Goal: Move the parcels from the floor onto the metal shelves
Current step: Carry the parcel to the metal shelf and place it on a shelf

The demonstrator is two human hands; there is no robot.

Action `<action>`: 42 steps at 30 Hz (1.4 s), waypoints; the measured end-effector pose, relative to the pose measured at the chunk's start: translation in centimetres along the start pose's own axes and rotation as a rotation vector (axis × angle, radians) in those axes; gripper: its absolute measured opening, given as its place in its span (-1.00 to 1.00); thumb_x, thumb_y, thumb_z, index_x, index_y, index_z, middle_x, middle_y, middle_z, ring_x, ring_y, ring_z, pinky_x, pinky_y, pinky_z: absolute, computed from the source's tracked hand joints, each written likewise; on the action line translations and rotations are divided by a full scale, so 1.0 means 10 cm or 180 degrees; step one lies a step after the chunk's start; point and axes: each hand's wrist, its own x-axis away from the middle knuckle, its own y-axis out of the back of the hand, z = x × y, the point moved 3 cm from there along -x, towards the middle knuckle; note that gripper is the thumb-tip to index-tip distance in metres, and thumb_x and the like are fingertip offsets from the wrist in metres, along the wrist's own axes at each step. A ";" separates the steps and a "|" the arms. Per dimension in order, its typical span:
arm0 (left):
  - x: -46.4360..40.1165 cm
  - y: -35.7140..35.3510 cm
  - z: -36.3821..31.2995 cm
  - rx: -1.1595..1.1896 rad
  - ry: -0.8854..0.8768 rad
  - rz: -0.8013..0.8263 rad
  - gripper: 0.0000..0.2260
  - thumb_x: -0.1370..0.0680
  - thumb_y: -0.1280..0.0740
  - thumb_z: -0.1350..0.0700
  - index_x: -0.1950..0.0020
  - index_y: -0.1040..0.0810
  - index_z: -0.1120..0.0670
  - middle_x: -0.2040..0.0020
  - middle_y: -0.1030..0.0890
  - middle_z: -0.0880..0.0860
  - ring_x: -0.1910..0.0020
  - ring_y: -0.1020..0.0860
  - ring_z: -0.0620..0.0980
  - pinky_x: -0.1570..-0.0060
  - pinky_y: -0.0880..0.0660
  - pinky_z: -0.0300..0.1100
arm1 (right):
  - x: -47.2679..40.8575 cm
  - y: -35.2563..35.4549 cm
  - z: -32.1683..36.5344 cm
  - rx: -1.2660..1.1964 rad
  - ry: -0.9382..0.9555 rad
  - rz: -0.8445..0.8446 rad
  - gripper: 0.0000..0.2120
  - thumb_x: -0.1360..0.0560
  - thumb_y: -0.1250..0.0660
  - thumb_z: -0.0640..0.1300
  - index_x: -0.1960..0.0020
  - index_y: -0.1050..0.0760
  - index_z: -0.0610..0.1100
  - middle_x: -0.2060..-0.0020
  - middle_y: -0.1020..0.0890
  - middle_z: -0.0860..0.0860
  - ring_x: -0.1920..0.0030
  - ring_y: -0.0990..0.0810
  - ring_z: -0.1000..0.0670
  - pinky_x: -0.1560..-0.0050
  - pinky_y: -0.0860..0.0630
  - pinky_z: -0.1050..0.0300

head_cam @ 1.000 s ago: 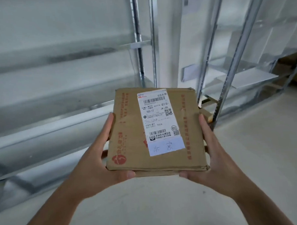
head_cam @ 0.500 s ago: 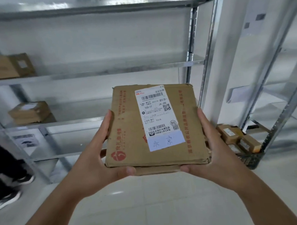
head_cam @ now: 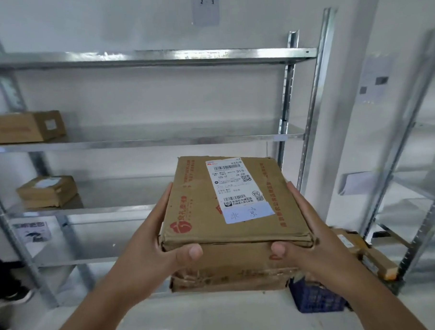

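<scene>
I hold a brown cardboard parcel (head_cam: 201,215) with a white shipping label, level in front of me. My left hand (head_cam: 157,244) grips its left side and my right hand (head_cam: 312,238) its right side, thumbs on the near face. Behind it stands the metal shelf unit (head_cam: 160,142) with several tiers. The parcel's far edge is about level with the third tier from the top. Two parcels lie on the shelves at the left: one (head_cam: 28,127) on the second tier, one (head_cam: 48,191) on the tier below.
A dark blue crate (head_cam: 317,297) with parcels (head_cam: 375,260) sits on the floor at the right, by a second shelf unit (head_cam: 415,156). Another person's shoes (head_cam: 10,298) show at the left edge. A numbered sign (head_cam: 205,5) hangs on the wall above.
My view has risen and swung left toward the shelf unit, bringing the top tier and the wall sign into sight. The parcel has come up with my hands, grip unchanged.
</scene>
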 end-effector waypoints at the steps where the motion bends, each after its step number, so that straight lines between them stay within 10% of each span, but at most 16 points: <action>1: -0.08 0.01 0.03 -0.0029 -0.0034 0.0101 0.13 -0.08 -0.73 -0.25 -0.57 -0.27 -0.39 -0.36 -0.67 -0.31 -0.29 -0.67 -0.29 -0.12 -0.62 -0.37 | -0.07 0.01 0.00 -0.0048 0.0019 -0.0026 0.16 -0.05 -0.65 0.47 -0.50 -0.11 0.63 -0.33 -0.57 0.51 -0.33 -0.60 0.35 -0.28 -0.65 0.08; 4: -0.40 0.09 0.18 -0.0012 -0.0096 0.0191 0.12 -0.12 -0.73 -0.14 -0.60 -0.26 -0.36 -0.40 -0.64 -0.31 -0.35 -0.64 -0.27 -0.17 -0.61 -0.37 | -0.32 0.05 -0.08 -0.0136 0.0017 -0.0160 -0.01 -0.24 -0.69 0.20 -0.45 -0.16 0.58 -0.17 -0.64 0.54 -0.16 -0.67 0.39 0.04 -0.66 0.34; 9: -1.04 0.17 0.45 0.0088 -0.0153 0.0182 -0.02 -0.21 -0.64 -0.06 -0.58 -0.31 -0.32 -0.36 -0.69 -0.24 -0.31 -0.68 -0.22 -0.11 -0.62 -0.37 | -0.90 0.10 -0.20 -0.0098 -0.0002 -0.0256 0.09 -0.06 -0.70 0.39 -0.45 -0.20 0.61 -0.26 -0.68 0.38 -0.23 -0.73 0.19 -0.12 -0.72 0.09; 13: -1.55 0.21 0.53 0.0067 -0.0265 0.0187 -0.02 -0.22 -0.64 -0.19 -0.60 -0.32 -0.30 -0.34 -0.70 -0.26 -0.33 -0.66 -0.24 -0.23 -0.61 -0.26 | -1.37 0.21 -0.23 -0.0048 0.0079 -0.0434 -0.19 -0.30 -0.61 0.02 -0.32 -0.30 0.60 -0.17 -0.73 0.35 -0.14 -0.76 0.19 0.01 -0.70 0.24; 22: -2.40 0.02 0.78 0.0070 -0.0144 0.0090 -0.23 -0.41 -0.61 0.14 -0.48 -0.36 -0.31 -0.16 -0.73 -0.38 -0.13 -0.70 -0.41 0.05 -0.57 -0.51 | -2.11 0.55 -0.59 -0.0019 -0.0032 -0.0586 -0.28 -0.42 -0.55 -0.06 -0.36 -0.28 0.48 -0.04 -0.75 0.40 -0.02 -0.77 0.27 0.07 -0.63 0.40; 42: -4.92 -1.48 1.30 -0.0061 -0.0104 -0.0366 -0.17 -0.30 -0.59 -0.14 -0.55 -0.40 -0.33 -0.29 -0.71 -0.26 -0.25 -0.69 -0.27 -0.05 -0.64 -0.37 | -4.38 2.73 -1.70 -0.0127 0.0271 -0.0120 -0.35 -0.38 -0.62 0.17 -0.40 -0.47 0.32 -0.15 -0.79 0.18 -0.11 -0.80 0.07 -0.10 -0.69 0.14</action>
